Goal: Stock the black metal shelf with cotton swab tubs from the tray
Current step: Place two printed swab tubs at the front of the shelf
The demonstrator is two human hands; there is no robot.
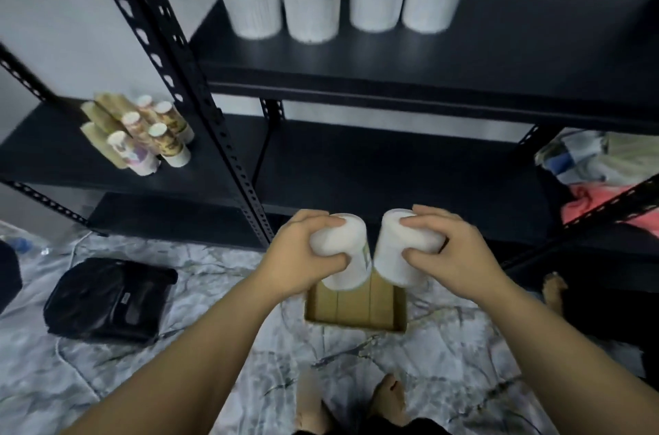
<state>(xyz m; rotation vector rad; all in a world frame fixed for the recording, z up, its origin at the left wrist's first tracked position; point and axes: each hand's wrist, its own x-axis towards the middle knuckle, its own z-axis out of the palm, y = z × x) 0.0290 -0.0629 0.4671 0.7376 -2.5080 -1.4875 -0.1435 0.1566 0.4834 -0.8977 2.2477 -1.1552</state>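
Observation:
My left hand (303, 256) grips one white cotton swab tub (347, 256), and my right hand (449, 252) grips a second tub (399, 252). Both tubs are tilted and held side by side above a brown cardboard tray (356, 310) on the floor. No tubs show in the visible part of the tray. The black metal shelf (410, 78) stands in front of me. Several white swab tubs (313, 3) stand in rows on its upper board, toward the left. The lower board (392, 167) behind my hands is bare.
A second black shelf at left holds several patterned paper cup stacks (142, 135). A black bag (110, 299) lies on the marbled floor at left. Bundled cloth (599, 178) sits at right behind a shelf post. My feet (353, 402) are below the tray.

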